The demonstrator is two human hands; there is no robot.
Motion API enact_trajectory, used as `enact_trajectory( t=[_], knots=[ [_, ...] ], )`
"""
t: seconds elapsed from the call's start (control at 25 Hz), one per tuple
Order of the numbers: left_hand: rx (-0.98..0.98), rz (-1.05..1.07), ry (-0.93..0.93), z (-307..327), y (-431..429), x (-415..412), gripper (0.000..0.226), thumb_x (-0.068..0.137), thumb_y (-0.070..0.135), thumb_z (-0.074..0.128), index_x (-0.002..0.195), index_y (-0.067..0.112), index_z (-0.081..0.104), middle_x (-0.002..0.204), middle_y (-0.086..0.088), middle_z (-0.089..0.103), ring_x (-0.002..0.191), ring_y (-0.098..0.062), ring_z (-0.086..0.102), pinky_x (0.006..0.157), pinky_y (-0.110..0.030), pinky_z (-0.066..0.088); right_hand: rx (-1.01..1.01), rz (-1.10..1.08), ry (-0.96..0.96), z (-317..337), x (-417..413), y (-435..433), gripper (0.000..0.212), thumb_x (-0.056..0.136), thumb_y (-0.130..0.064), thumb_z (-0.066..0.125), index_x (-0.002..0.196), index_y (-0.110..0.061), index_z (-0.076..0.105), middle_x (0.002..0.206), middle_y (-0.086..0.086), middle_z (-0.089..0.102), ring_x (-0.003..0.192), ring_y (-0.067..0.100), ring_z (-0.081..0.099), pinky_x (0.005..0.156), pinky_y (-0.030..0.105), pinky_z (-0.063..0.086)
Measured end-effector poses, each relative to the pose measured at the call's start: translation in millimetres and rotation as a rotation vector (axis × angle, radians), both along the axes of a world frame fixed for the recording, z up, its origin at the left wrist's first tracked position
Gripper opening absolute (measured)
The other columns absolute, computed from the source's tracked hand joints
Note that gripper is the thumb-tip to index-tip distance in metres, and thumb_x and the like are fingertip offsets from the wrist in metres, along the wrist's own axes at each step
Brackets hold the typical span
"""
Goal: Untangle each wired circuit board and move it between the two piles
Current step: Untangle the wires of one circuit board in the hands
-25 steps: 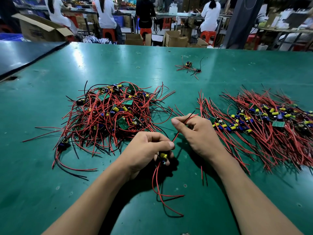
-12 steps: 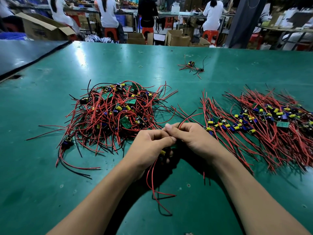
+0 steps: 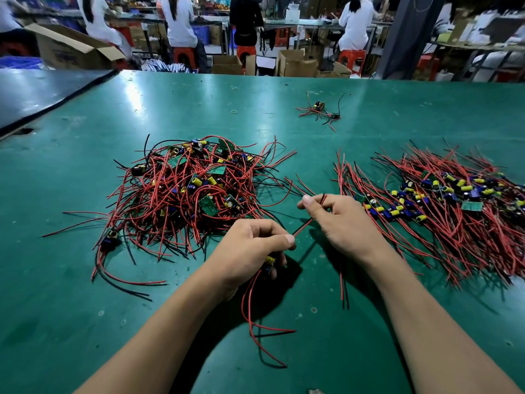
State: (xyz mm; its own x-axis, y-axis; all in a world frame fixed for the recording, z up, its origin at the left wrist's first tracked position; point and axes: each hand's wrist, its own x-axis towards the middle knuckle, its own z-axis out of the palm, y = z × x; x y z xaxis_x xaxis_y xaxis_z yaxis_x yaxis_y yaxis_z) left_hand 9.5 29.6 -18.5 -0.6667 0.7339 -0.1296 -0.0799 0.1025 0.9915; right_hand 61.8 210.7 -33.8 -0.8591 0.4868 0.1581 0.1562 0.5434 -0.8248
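Mid-job, I'd say: the tangled pile [image 3: 193,189] on the left is hefty and the combed-out pile [image 3: 440,200] on the right looks similar, so roughly half is left. One circuit board [image 3: 270,263], yellow capacitor showing, sits between them, gripped in the curled left hand [image 3: 250,248]. The right hand [image 3: 343,223] pinches its thin red and black leads [image 3: 302,227], drawn taut. Glossy green counter [image 3: 85,280], springy insulated wire, small stiff boards.

The green table [image 3: 85,308] has a smooth, slightly glossy coating, scuffed and pitted in spots. On it, red and black wires [image 3: 181,194] wear shiny plastic insulation. Beyond the table, brown boxes [image 3: 71,52] look like matt cardboard.
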Motion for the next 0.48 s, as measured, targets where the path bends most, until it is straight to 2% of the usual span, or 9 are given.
enact_trajectory(
  t=[0.04, 0.12, 0.16, 0.2, 0.28, 0.32, 0.4, 0.48],
  knots=[
    [0.0, -0.009, 0.005, 0.2, 0.0, 0.4, 0.017, 0.09, 0.004, 0.064, 0.073, 0.001, 0.063, 0.054, -0.009, 0.056, 0.041, -0.011, 0.051, 0.04, -0.019, 0.041, 0.027, -0.026, 0.011, -0.8, 0.0, 3.4, 0.034, 0.102, -0.035, 0.057, 0.09, -0.009, 0.077, 0.06, -0.008, 0.062, 0.055, 0.002, 0.05, 0.055, 0.015, 0.038],
    [0.002, -0.019, 0.008, 0.0, 0.9, 0.6, 0.016, 0.09, 0.004, 0.063, 0.075, 0.0, 0.063, 0.053, -0.007, 0.056, 0.041, -0.011, 0.05, 0.04, -0.019, 0.041, 0.097, -0.08, 0.037, -4.3, -1.7, 9.1, 0.039, 0.103, -0.033, 0.056, 0.091, -0.001, 0.074, 0.078, 0.017, 0.071, 0.073, 0.027, 0.06, 0.073, 0.031, 0.045],
    [0.001, -0.02, 0.006, -0.3, 1.5, 0.2, 0.015, 0.09, 0.004, 0.063, 0.075, 0.0, 0.064, 0.053, -0.008, 0.056, 0.042, -0.011, 0.05, 0.04, -0.019, 0.041, 0.126, -0.097, 0.068, -5.2, -1.8, 9.6, 0.039, 0.103, -0.033, 0.056, 0.091, 0.0, 0.073, 0.084, 0.022, 0.071, 0.081, 0.033, 0.061, 0.078, 0.034, 0.045],
    [-0.001, -0.021, 0.004, -0.2, 1.9, -0.3, 0.016, 0.09, 0.004, 0.063, 0.075, 0.0, 0.064, 0.054, -0.008, 0.056, 0.042, -0.011, 0.05, 0.041, -0.02, 0.041, 0.144, -0.106, 0.107, -6.2, -1.8, 9.8, 0.039, 0.103, -0.033, 0.055, 0.089, -0.002, 0.074, 0.081, 0.019, 0.072, 0.08, 0.031, 0.062, 0.079, 0.033, 0.045],
    [-0.003, -0.023, -0.003, -0.5, 2.0, -1.6, 0.015, 0.09, 0.005, 0.064, 0.076, 0.0, 0.064, 0.055, -0.01, 0.056, 0.043, -0.012, 0.051, 0.041, -0.02, 0.042, 0.165, -0.114, 0.163, -7.5, -1.3, 7.5, 0.04, 0.103, -0.038, 0.053, 0.085, -0.012, 0.077, 0.062, -0.006, 0.067, 0.063, 0.011, 0.059, 0.062, 0.018, 0.042],
    [0.0, -0.022, -0.012, -1.1, 1.8, -2.4, 0.015, 0.09, 0.006, 0.064, 0.076, 0.0, 0.065, 0.056, -0.01, 0.056, 0.043, -0.013, 0.051, 0.042, -0.02, 0.042, 0.148, -0.117, 0.168, -8.3, -2.1, 6.4, 0.044, 0.103, -0.045, 0.05, 0.082, -0.016, 0.077, 0.052, -0.013, 0.059, 0.054, 0.002, 0.053, 0.056, 0.014, 0.038],
    [0.011, -0.012, -0.048, -2.2, 0.7, -3.1, 0.015, 0.089, 0.007, 0.065, 0.076, 0.001, 0.067, 0.056, -0.011, 0.057, 0.043, -0.015, 0.052, 0.042, -0.021, 0.043, -0.075, -0.114, 0.153, -8.6, -4.3, 5.3, 0.059, 0.097, -0.062, 0.043, 0.078, -0.017, 0.077, 0.048, -0.011, 0.051, 0.043, 0.002, 0.045, 0.049, 0.017, 0.034],
    [0.024, 0.009, -0.092, -3.5, -0.2, -3.4, 0.014, 0.089, 0.008, 0.066, 0.077, 0.002, 0.069, 0.056, -0.012, 0.058, 0.044, -0.018, 0.053, 0.044, -0.021, 0.045, -0.463, -0.088, 0.148, -3.2, -5.0, 2.6, 0.07, 0.086, -0.075, 0.042, 0.082, -0.016, 0.079, 0.052, -0.007, 0.049, 0.038, 0.006, 0.037, 0.044, 0.021, 0.027]
  ],
)
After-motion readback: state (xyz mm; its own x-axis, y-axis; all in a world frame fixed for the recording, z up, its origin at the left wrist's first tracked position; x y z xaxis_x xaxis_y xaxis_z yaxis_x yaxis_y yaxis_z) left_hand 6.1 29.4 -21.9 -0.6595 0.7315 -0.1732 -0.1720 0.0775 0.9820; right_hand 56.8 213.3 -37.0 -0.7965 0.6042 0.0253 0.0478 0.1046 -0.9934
